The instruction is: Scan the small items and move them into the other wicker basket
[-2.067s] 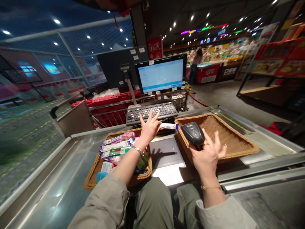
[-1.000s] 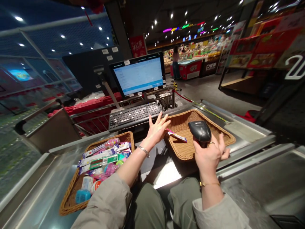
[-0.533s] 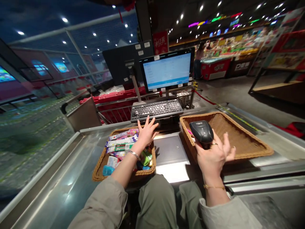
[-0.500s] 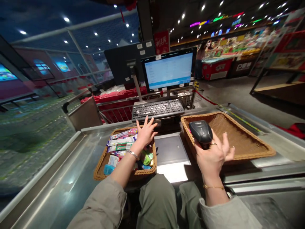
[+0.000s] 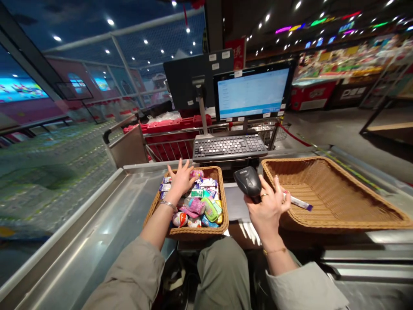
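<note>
- Right hand (image 5: 266, 206) clenched round a black barcode scanner (image 5: 248, 181), its outer fingers lifted and apart.
- Left hand (image 5: 180, 181) open, fingers spread, at the edge of the wrapped sweets (image 5: 200, 204); contact cannot be told.
- Those sweets heap the narrow wicker basket (image 5: 222, 206).
- The wide wicker basket (image 5: 335, 224) holds only one stick packet (image 5: 299, 201), just beside the right hand.
- Beyond: keyboard (image 5: 229, 147), monitor (image 5: 252, 92).

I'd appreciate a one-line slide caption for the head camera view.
Left hand over a wicker basket of snacks, right hand gripping a barcode scanner at checkout.
</note>
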The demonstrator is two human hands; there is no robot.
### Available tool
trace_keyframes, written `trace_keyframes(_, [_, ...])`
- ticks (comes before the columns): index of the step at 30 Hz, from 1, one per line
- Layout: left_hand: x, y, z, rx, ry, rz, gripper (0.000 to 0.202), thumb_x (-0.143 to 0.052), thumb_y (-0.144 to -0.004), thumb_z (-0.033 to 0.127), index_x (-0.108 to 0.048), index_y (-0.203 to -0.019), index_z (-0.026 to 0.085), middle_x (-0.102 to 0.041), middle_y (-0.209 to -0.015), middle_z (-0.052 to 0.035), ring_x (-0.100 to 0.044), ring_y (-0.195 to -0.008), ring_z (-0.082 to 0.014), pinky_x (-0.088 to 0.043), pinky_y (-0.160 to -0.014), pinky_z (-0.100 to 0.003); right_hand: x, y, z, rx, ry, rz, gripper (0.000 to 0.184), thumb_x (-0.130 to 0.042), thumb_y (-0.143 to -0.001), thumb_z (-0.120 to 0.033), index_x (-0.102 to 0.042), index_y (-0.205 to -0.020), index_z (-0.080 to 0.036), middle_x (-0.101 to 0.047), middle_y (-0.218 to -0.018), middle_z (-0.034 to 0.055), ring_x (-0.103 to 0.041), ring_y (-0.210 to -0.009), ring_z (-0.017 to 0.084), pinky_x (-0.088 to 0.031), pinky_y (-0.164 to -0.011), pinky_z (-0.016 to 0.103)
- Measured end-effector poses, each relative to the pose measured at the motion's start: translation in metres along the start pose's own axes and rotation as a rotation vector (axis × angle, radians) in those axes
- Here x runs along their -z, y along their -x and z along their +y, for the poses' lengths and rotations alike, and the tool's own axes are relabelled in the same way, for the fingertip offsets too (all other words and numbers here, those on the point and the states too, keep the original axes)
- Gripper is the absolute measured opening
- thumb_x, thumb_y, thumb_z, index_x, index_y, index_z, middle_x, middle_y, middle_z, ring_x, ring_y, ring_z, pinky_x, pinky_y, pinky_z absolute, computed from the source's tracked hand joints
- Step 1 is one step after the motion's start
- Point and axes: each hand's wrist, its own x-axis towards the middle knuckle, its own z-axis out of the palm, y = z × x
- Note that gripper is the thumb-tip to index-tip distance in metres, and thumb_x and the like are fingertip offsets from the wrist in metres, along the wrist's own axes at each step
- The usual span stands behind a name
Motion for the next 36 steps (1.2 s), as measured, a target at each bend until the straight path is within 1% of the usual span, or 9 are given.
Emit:
trace_keyframes(3, [-0.004,-0.005,-0.006,0.072,-0.004,0.007,0.043,-0.052,-0.098,0.056,-0.072,-0.125,0.029,-0.048,-0.16,-0.0129,-0.025,-0.156,-0.042,0.003,-0.115,-0.083,-0.01,0.005,-0.008,0.022,-0.018,-0.028,0.029,-0.06,-0.085,-0.035,-0.072,-0.109,-0.022,-0.071,-0.131,0.0111,-0.042,-0.145,0.036,-0.017,-0.118,0.069])
trace_keyframes(7, [-0.012,-0.016,-0.009,0.152,-0.002,0.034,0.049,-0.044,-0.099,0.061,-0.079,-0.106,0.027,-0.056,-0.153,-0.0147,-0.031,-0.153,-0.0434,0.004,-0.114,-0.083,-0.02,0.01,-0.014,0.019,-0.056,-0.056,0.031,-0.061,-0.086,-0.037,-0.072,-0.112,-0.024,-0.072,-0.131,0.0092,-0.043,-0.145,0.035,-0.016,-0.117,0.069])
trace_keyframes(11, [-0.023,-0.025,-0.007,0.181,-0.022,-0.015,0.055,-0.042,-0.099,0.065,-0.082,-0.095,0.027,-0.059,-0.149,-0.015,-0.033,-0.152,-0.0455,0.003,-0.113,-0.084,-0.025,0.013,-0.016,0.01,-0.066,-0.087,0.031,-0.06,-0.087,-0.04,-0.072,-0.11,-0.023,-0.071,-0.132,0.0094,-0.042,-0.146,0.035,-0.015,-0.118,0.069])
trace_keyframes(16, [-0.029,-0.023,-0.004,0.151,-0.008,-0.073,0.046,-0.05,-0.097,0.061,-0.08,-0.102,0.026,-0.057,-0.152,-0.0161,-0.031,-0.153,-0.0461,0.002,-0.112,-0.086,-0.025,0.013,-0.016,0.002,-0.071,-0.108,0.03,-0.06,-0.087,-0.038,-0.073,-0.11,-0.023,-0.072,-0.132,0.0096,-0.042,-0.147,0.035,-0.015,-0.118,0.069])
trace_keyframes(20, [-0.024,-0.02,-0.001,0.11,0.012,-0.069,0.038,-0.065,-0.092,0.057,-0.076,-0.105,0.023,-0.057,-0.152,-0.0168,-0.033,-0.152,-0.0453,0.0,-0.114,-0.085,-0.024,0.014,-0.015,0.002,-0.081,-0.108,0.03,-0.06,-0.087,-0.038,-0.072,-0.11,-0.023,-0.071,-0.132,0.0095,-0.042,-0.146,0.035,-0.015,-0.118,0.069])
trace_keyframes(23, [-0.019,-0.019,0.002,0.065,0.016,-0.1,0.037,-0.076,-0.085,0.051,-0.073,-0.107,0.021,-0.055,-0.153,-0.0182,-0.032,-0.153,-0.0444,-0.003,-0.115,-0.084,-0.023,0.014,-0.014,0.006,-0.083,-0.099,0.031,-0.06,-0.087,-0.037,-0.072,-0.111,-0.022,-0.071,-0.132,0.01,-0.043,-0.146,0.035,-0.015,-0.118,0.069])
trace_keyframes(28, [-0.017,-0.013,0.006,-0.017,0.019,-0.166,0.034,-0.077,-0.085,0.042,-0.071,-0.114,0.025,-0.052,-0.157,-0.0132,-0.027,-0.155,-0.0428,0.0,-0.115,-0.085,-0.023,0.015,-0.01,0.015,-0.089,-0.073,0.029,-0.06,-0.086,-0.036,-0.072,-0.108,-0.022,-0.072,-0.131,0.01,-0.045,-0.144,0.036,-0.016,-0.117,0.07])
trace_keyframes(32, [-0.012,-0.006,0.01,-0.064,0.012,-0.126,0.026,-0.074,-0.088,0.039,-0.072,-0.111,0.026,-0.054,-0.155,-0.0108,-0.028,-0.155,-0.0436,0.003,-0.114,-0.086,-0.024,0.015,-0.008,0.01,-0.094,-0.07,0.028,-0.061,-0.085,-0.034,-0.072,-0.108,-0.022,-0.072,-0.132,0.0092,-0.044,-0.145,0.036,-0.015,-0.117,0.069])
trace_keyframes(36, [-0.003,-0.001,0.016,-0.106,0.015,-0.041,0.021,-0.076,-0.086,0.031,-0.074,-0.106,0.026,-0.054,-0.155,-0.0092,-0.028,-0.155,-0.0405,0.002,-0.117,-0.084,-0.022,0.015,-0.008,0.01,-0.093,-0.07,0.028,-0.059,-0.084,-0.033,-0.071,-0.107,-0.022,-0.072,-0.131,0.0105,-0.044,-0.145,0.037,-0.016,-0.116,0.071])
